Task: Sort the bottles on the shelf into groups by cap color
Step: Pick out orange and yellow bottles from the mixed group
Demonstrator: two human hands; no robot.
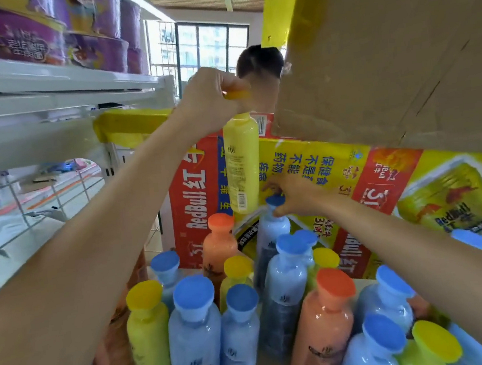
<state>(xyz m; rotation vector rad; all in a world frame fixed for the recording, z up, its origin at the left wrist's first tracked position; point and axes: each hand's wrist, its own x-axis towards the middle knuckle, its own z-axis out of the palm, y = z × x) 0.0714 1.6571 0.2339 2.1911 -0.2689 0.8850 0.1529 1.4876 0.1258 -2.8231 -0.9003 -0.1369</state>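
Head view showed the left hand (209, 96) clenched over the yellow cap of a yellow bottle (243, 164), which hung upright in the air above the cluster, its base just over an orange-capped bottle (220, 244). The right hand (295, 197) was at the back row, fingers and thumb pinching the cap of a blue-capped bottle (272, 232) that stood on the shelf (362, 284) against the Red Bull carton (353, 175). Below, blue, yellow and orange caps stood mixed together, so the sorting looked far from done. To do this step well, the lifted bottle should probably go down beside another yellow cap, at an edge of the cluster where a group could grow, and be lowered straight so its base knocked no neighbour. The blue one would best be raised clear before any sideways move, since bottles stood packed close around it. Held by the cap alone, a full bottle might swing, so slow moves seemed wise
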